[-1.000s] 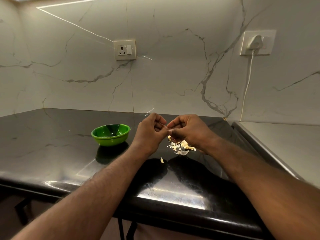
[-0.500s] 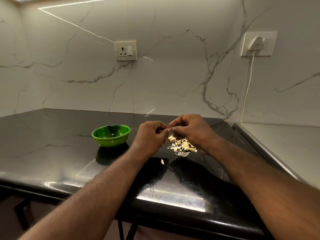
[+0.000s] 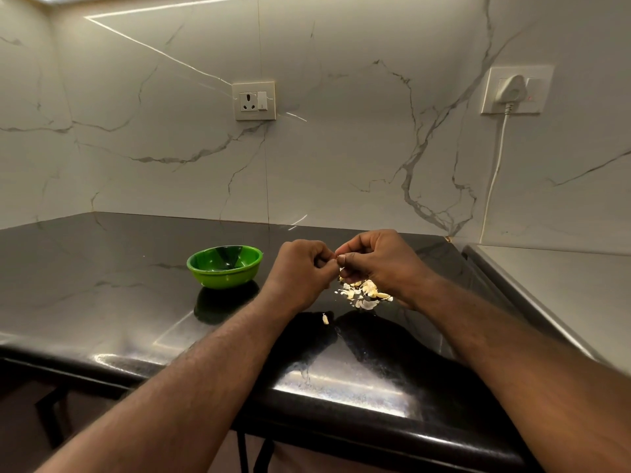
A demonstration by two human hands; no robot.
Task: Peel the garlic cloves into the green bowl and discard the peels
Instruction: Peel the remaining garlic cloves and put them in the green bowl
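At the centre of the frame the left hand [image 3: 300,268] and right hand [image 3: 379,264] meet with fingers curled, both pinching what I judge to be a garlic clove, hidden by the fingertips. Just below the right hand a heap of peels [image 3: 365,293] lies on the black counter [image 3: 102,285], with one stray piece [image 3: 325,319] lower down, so peeling looks well along, yet the peels are not discarded. The green bowl [image 3: 225,266] sits left of centre, near the left hand, and I can make out no cloves inside it

Green bowl [image 3: 223,277] upright, peel heap [image 3: 367,292] right of it, clove [image 3: 338,258] seemingly pinched above
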